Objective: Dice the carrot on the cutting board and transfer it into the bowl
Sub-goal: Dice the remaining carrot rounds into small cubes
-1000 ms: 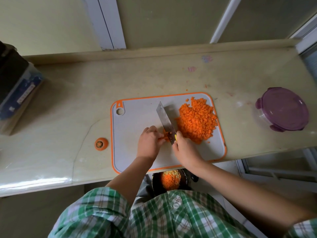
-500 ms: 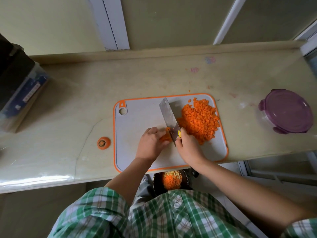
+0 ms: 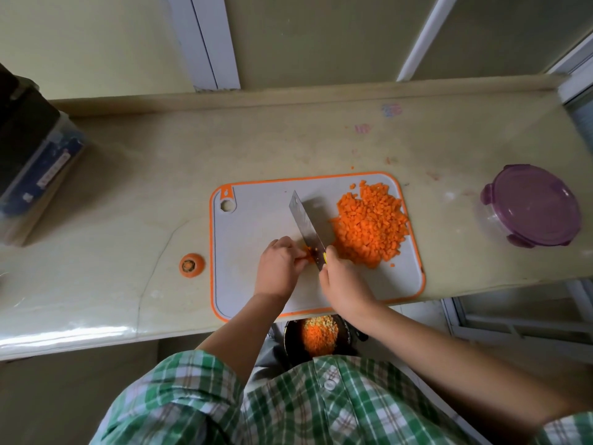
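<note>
A grey cutting board [image 3: 253, 226] with an orange rim lies on the counter. A heap of diced carrot [image 3: 370, 224] covers its right part. My left hand [image 3: 278, 268] pinches a small piece of carrot [image 3: 308, 253] against the board. My right hand [image 3: 344, 285] grips the handle of a cleaver [image 3: 306, 228], whose blade stands right beside the small piece. Below the counter edge a dark bowl [image 3: 290, 337] holds diced carrot and some pale yellow bits.
A cut-off carrot top [image 3: 191, 265] lies on the counter left of the board. A clear container with a purple lid [image 3: 534, 205] stands at the right. A dark box-like thing [image 3: 30, 162] sits at the far left. The board overhangs the counter's front edge.
The cleaver has gone up and down beside the small carrot piece while my left hand stayed on it. The camera shifted slightly.
</note>
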Available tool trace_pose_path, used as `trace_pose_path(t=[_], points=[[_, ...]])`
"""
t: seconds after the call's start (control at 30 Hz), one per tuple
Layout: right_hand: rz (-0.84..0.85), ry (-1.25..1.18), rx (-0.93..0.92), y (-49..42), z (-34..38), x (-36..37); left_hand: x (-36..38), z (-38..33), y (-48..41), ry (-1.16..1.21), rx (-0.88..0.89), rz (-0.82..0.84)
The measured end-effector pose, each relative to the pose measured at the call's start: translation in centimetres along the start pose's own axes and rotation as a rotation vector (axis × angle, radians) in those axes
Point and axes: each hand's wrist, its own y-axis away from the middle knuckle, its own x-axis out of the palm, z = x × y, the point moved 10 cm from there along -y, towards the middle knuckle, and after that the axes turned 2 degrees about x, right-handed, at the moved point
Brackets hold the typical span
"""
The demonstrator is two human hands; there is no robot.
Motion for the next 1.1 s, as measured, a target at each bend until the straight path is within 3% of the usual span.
trace_pose_path(t=[0.27,0.57,0.83,1.1], points=[[-0.06,0.008,-0.013,-0.4,-0.1,0.4,0.3,0.2,-0.1,0.002,-0.052,0.029],[-0.049,-0.045,-0.03,-1.1,-0.6,-1.5,-0.7,-0.1,0.3,-0.022,-0.011,0.003],[0.039,0.001,-0.058,-0.1,0.7,-0.9,-0.8,0.3,0.4,-0.059,-0.041,-0.021],[0.016,-0.025,-0.009,-0.3,0.6,0.8,-0.6,0.7,0.1,0.011,-0.106,0.002]])
